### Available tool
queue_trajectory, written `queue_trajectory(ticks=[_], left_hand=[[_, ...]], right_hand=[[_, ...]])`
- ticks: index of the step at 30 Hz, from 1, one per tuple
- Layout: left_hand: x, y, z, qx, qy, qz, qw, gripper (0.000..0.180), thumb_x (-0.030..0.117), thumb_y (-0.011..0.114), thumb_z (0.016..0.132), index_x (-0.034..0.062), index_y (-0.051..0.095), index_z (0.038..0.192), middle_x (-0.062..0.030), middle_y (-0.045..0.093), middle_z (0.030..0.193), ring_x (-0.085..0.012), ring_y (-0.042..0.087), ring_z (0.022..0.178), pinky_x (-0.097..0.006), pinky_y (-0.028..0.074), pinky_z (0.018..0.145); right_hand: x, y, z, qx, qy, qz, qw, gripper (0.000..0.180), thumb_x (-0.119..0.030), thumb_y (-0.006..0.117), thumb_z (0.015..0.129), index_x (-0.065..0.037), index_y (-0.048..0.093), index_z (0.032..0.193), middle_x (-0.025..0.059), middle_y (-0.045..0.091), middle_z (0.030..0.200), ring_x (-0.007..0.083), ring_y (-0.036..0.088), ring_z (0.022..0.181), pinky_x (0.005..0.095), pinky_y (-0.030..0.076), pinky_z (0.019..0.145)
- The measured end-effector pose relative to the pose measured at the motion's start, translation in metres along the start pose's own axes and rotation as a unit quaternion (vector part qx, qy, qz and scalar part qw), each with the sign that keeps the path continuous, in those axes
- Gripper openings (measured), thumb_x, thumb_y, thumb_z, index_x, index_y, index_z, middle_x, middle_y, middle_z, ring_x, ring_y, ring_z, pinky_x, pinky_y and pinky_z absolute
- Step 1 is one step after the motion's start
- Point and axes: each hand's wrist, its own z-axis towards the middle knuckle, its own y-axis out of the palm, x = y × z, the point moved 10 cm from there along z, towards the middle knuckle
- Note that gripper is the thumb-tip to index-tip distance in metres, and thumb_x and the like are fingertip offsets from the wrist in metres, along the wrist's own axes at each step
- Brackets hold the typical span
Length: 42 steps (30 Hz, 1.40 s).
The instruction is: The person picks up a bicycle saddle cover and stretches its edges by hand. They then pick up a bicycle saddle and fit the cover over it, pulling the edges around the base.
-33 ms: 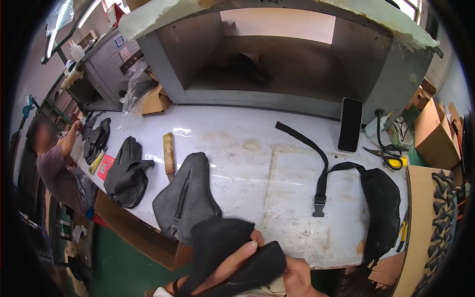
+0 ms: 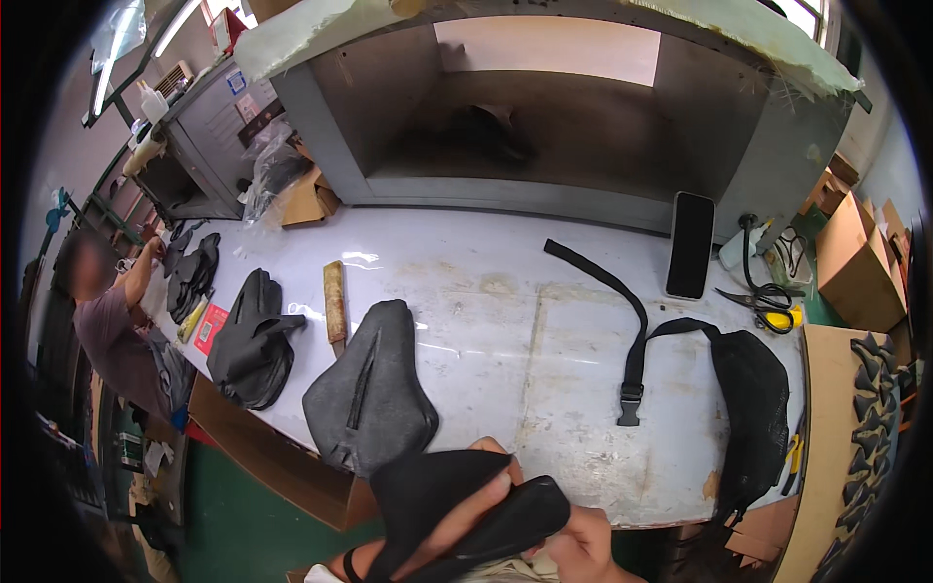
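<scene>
Close to me at the table's front edge, both hands grip a soft black piece (image 2: 428, 491) with two rounded lobes, apparently folded or bent. My left hand (image 2: 483, 497) is closed on it between the lobes, the thumb showing and part of the fingers covered. My right hand (image 2: 586, 542) pinches its right end, fingertips partly hidden. Just beyond lies a dark grey saddle-shaped cover (image 2: 374, 398) with a long groove down its middle. Next to its narrow end rests a tool with a worn, wooden-looking handle (image 2: 334, 296).
Dark covers (image 2: 255, 355) are piled at left. A black waist bag (image 2: 750, 418) with a buckled strap lies at right, near a phone (image 2: 689, 245) and scissors (image 2: 758, 303). A grey metal housing (image 2: 544, 199) spans the back. Another person (image 2: 121, 330) works at far left.
The black piece and both my hands have shifted slightly down toward me, the piece tilting a little. More of the grey cover's lower edge shows.
</scene>
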Motion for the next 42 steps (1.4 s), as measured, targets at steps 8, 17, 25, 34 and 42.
queue_trajectory(ticks=[8,17,25,34,42], left_hand=[[-0.031,0.022,0.005,0.007,-0.040,-0.180,0.983,0.032,0.026,0.048,0.099,-0.0023,0.059,0.111,-0.0100,0.062,0.089,-0.0149,0.058,0.079,-0.029,0.045,0.069],[-0.064,-0.009,-0.002,0.084,-0.005,-0.136,0.987,0.055,0.047,0.038,0.099,-0.0014,0.051,0.122,-0.0109,0.060,0.102,-0.0161,0.057,0.089,-0.030,0.045,0.074],[-0.080,0.028,0.008,0.012,-0.013,-0.190,0.982,0.068,0.053,0.051,0.091,0.0001,0.041,0.132,-0.0082,0.055,0.108,-0.0162,0.054,0.097,-0.028,0.042,0.085],[-0.060,0.055,-0.003,-0.042,-0.062,-0.323,0.944,0.065,0.045,0.056,0.089,0.0015,0.038,0.134,-0.0081,0.051,0.115,-0.0151,0.051,0.104,-0.028,0.040,0.093],[-0.040,0.027,-0.015,-0.019,-0.111,0.017,0.994,0.028,0.024,0.058,0.094,0.0008,0.052,0.106,-0.0063,0.055,0.092,-0.0188,0.052,0.089,-0.028,0.041,0.081]], right_hand=[[-0.059,0.011,0.013,0.062,-0.273,-0.389,0.877,0.029,-0.012,0.064,0.088,0.001,0.050,0.067,0.0135,0.044,0.059,0.0331,0.048,0.051,0.0379,0.037,0.047],[0.026,-0.013,0.005,0.025,0.121,0.019,0.992,0.031,-0.024,0.067,0.090,0.002,0.060,0.072,0.0035,0.058,0.068,0.0080,0.052,0.066,0.0247,0.039,0.057],[-0.009,-0.035,0.010,0.247,-0.060,-0.157,0.954,0.023,-0.015,0.063,0.091,-0.003,0.051,0.075,-0.0010,0.054,0.062,0.0053,0.044,0.056,0.0232,0.036,0.051],[-0.031,-0.020,0.018,0.175,-0.085,-0.204,0.959,0.023,-0.016,0.063,0.092,-0.002,0.051,0.078,-0.0019,0.053,0.064,0.0042,0.043,0.059,0.0223,0.036,0.053],[-0.004,-0.027,0.019,0.151,0.047,0.022,0.987,0.026,-0.020,0.059,0.096,-0.002,0.054,0.078,-0.0053,0.051,0.069,0.0018,0.040,0.064,0.0194,0.033,0.056]])
